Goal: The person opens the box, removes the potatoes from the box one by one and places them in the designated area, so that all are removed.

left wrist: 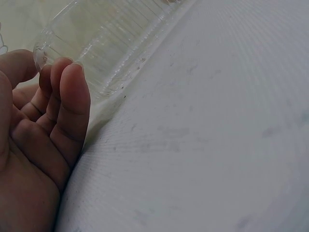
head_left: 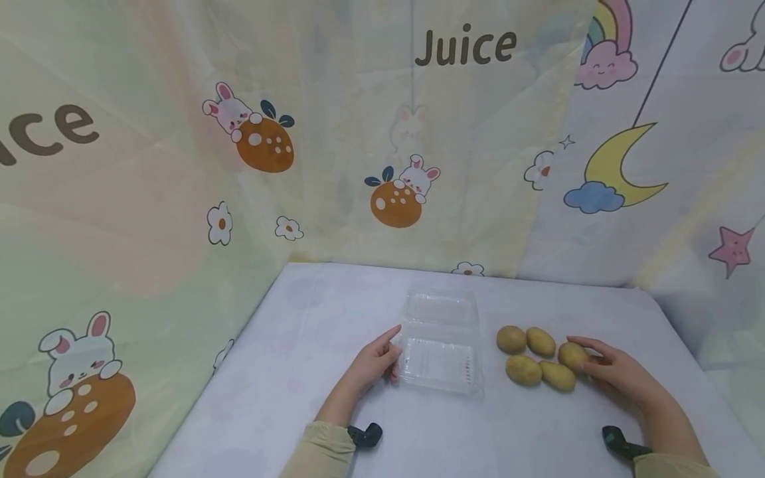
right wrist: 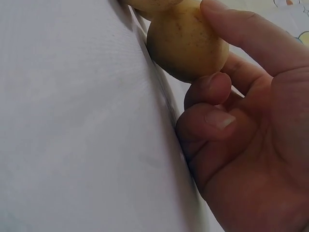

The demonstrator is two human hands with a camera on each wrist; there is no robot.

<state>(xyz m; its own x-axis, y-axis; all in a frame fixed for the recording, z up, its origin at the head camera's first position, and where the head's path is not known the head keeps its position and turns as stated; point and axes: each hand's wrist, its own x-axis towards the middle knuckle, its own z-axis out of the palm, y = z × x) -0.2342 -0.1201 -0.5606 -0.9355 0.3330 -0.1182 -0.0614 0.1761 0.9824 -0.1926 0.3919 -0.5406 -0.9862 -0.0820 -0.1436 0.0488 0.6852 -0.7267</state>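
Note:
My right hand grips a potato at the right end of a small group, thumb on one side and fingers round the other. Beside it on the table lie several potatoes, among them one at the back left and one at the front. An unlidded clear plastic container lies flat with its hinged lid folded back. At its left edge is my left hand, index finger extended and the other fingers loosely bent, fingertips right at the container's rim.
A white-covered table bears everything. Printed cloth walls with rabbits, a moon and flowers stand behind and at both sides. Dark devices sit at the left wrist and right wrist.

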